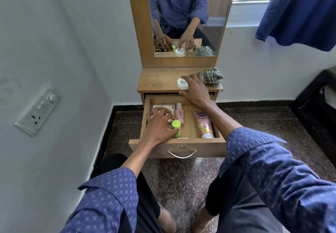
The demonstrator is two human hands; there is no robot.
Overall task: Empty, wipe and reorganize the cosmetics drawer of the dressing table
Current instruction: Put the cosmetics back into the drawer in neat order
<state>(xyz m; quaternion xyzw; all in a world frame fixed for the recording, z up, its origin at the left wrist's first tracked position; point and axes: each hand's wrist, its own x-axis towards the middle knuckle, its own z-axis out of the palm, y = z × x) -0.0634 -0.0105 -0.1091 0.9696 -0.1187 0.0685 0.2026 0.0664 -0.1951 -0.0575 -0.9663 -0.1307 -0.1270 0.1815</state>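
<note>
Now left hand grips green bottle (in drawer); right hand grasps white jar.

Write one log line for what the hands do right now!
drawer: open | left hand: grips green-capped bottle in drawer | right hand: on white jar on tabletop | cloth: beside jar

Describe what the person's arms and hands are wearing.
Both arms wear long blue shirt sleeves with a small pale dotted print, cuffs open and pushed back from the wrists. The left hand and right hand are bare: no gloves, watch or rings visible.
</note>
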